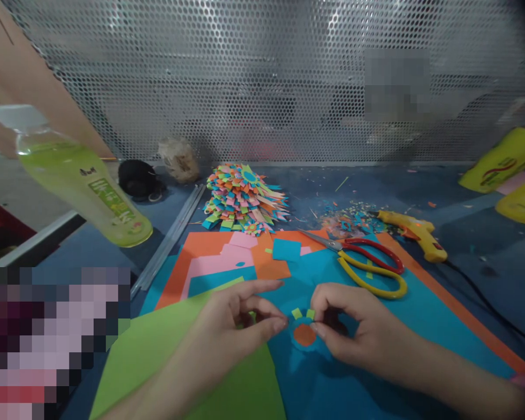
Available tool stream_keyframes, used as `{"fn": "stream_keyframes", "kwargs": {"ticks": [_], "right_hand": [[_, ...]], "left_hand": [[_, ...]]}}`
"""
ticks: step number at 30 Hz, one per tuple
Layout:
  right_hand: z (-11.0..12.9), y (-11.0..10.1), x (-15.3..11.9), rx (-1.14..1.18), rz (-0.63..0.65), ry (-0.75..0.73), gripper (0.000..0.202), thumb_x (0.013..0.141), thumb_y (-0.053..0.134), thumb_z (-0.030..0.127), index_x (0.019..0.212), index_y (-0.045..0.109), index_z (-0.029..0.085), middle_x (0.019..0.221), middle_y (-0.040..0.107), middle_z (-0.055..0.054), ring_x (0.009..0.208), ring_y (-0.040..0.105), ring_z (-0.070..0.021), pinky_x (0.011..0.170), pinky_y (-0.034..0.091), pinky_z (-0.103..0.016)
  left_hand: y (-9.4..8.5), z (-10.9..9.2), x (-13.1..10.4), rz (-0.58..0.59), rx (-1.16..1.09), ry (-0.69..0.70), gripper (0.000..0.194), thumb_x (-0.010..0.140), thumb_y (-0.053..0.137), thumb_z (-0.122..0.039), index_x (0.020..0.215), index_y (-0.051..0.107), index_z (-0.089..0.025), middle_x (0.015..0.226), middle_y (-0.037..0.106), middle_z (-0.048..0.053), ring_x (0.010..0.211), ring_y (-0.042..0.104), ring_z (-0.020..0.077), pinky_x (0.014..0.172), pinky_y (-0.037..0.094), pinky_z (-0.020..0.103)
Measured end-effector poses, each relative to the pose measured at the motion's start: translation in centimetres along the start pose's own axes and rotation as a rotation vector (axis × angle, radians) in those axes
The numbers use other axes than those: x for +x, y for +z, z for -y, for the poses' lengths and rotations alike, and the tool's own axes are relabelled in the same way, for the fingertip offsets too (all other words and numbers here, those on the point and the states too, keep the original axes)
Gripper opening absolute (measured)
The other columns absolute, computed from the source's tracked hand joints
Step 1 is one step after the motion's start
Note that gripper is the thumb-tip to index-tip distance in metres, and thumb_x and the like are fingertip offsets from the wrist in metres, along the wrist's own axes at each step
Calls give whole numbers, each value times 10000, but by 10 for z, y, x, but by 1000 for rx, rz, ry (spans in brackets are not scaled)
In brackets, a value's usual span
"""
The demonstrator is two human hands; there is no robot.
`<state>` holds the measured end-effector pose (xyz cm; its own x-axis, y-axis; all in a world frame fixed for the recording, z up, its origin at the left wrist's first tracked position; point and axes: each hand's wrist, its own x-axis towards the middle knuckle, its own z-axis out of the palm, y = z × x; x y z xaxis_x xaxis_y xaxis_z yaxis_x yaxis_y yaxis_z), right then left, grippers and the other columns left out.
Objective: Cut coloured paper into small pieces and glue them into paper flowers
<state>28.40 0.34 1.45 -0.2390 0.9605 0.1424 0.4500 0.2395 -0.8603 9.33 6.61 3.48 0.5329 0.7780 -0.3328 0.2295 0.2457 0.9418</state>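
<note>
A small blue paper flower with an orange round centre point(305, 335) is held just above the blue paper sheet point(359, 379). Two light green paper tabs point(297, 315) stick up from its top edge. My right hand point(354, 326) pinches the flower's right side between thumb and fingers. Just left of the flower is my left hand point(240, 324), its thumb and middle finger closed tip to tip and its index finger stretched out. Whatever lies in that pinch, if anything, is too small to make out. A light green sheet point(179, 361) lies under my left forearm.
Scissors with red and yellow handles point(371, 274) lie beyond my right hand. A yellow glue gun point(415, 233), paper scraps point(354, 219) and a heap of colourful fringed paper pieces point(242, 201) are farther back. Glue sticks point(170, 239) and a green drink bottle point(83, 186) stand left.
</note>
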Motion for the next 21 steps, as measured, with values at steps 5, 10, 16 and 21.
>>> {"fn": "stream_keyframes", "kwargs": {"ticks": [5,10,16,21], "right_hand": [[1,-1,0,4,-10,-14,128,735,490,106,693,424,206,643,466,45,568,438,-88,508,354,-199],[1,-1,2,8,-2,-20,135,730,489,97,686,424,207,641,470,47,568,436,-88,505,351,-198],[2,-1,2,-1,-19,-26,139,725,479,89,681,422,207,631,467,48,562,436,-87,501,347,-194],[3,-2,3,-11,-12,-28,142,733,484,88,687,421,206,637,472,47,568,447,-86,510,355,-193]], "left_hand": [[0,1,1,-4,-5,10,447,621,728,-269,1038,611,-162,655,676,-6,641,622,144,594,429,245],[0,0,2,-9,-6,9,465,613,731,-270,1050,615,-162,652,668,-11,629,607,136,596,427,244],[-1,1,1,-1,-14,21,443,627,722,-264,1038,590,-162,651,658,-22,634,603,128,597,425,238],[-1,1,1,6,2,39,448,633,716,-277,1040,565,-167,665,653,-12,642,597,136,583,414,244]]}}
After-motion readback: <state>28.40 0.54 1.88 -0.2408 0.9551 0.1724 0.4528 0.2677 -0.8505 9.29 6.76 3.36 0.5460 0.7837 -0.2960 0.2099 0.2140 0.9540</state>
